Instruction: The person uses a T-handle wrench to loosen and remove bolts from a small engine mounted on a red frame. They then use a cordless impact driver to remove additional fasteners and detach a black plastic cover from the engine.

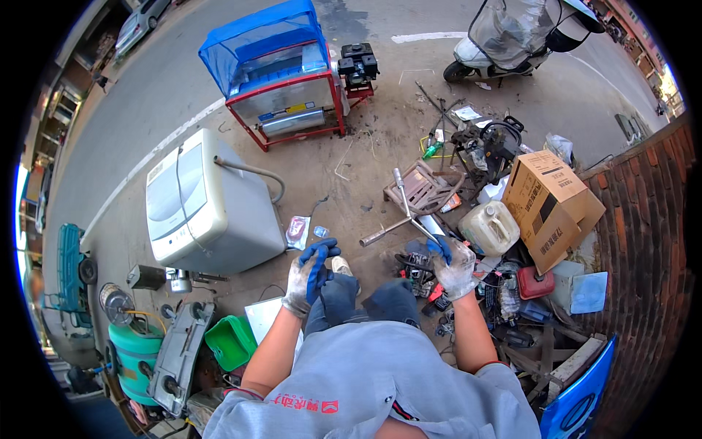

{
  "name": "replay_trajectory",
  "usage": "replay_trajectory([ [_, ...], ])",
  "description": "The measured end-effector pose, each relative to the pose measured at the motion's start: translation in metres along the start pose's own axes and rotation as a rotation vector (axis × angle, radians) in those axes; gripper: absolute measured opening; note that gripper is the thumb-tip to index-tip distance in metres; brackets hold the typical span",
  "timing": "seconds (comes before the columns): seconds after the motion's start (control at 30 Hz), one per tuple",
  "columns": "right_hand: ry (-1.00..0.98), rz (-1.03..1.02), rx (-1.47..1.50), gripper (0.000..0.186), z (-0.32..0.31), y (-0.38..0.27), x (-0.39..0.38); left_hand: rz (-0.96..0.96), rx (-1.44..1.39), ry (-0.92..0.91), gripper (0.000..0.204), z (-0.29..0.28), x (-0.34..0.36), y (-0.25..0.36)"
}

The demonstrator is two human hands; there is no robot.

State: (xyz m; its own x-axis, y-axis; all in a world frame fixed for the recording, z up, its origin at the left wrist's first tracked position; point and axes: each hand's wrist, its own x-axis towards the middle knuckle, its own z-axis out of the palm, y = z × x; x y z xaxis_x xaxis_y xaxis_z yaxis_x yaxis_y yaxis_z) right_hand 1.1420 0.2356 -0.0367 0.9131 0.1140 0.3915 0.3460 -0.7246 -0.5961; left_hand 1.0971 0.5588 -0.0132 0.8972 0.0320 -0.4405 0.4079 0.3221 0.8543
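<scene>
a three-armed wrench (408, 214) juts forward and left from the right hand (455, 265) gripping one arm; the left hand (311, 274), half-curled, seemingly empty, sits apart.

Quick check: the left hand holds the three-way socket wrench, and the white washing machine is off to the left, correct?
Not quite: the head view shows the three-way socket wrench in the right hand, not the left hand. The white washing machine is indeed off to the left.
</scene>
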Motion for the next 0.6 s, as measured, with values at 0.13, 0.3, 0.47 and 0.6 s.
replay_trajectory([
  [0.13, 0.048, 0.004, -0.091, 0.03, 0.036, -0.004, 0.064, 0.061, 0.141, -0.281, 0.043, -0.009, 0.081, 0.087],
  [0.3, 0.1, -0.078, -0.127, 0.034, 0.095, 0.014, 0.144, -0.086, 0.583, -0.39, 0.058, -0.017, 0.191, 0.131],
  [0.47, 0.111, -0.084, -0.105, 0.039, 0.177, 0.071, 0.237, -0.005, 0.641, -0.468, 0.046, -0.028, 0.313, 0.14],
  [0.6, 0.125, -0.094, -0.15, 0.039, 0.264, 0.16, 0.316, -0.093, 0.429, -0.514, 0.043, -0.038, 0.449, 0.119],
])
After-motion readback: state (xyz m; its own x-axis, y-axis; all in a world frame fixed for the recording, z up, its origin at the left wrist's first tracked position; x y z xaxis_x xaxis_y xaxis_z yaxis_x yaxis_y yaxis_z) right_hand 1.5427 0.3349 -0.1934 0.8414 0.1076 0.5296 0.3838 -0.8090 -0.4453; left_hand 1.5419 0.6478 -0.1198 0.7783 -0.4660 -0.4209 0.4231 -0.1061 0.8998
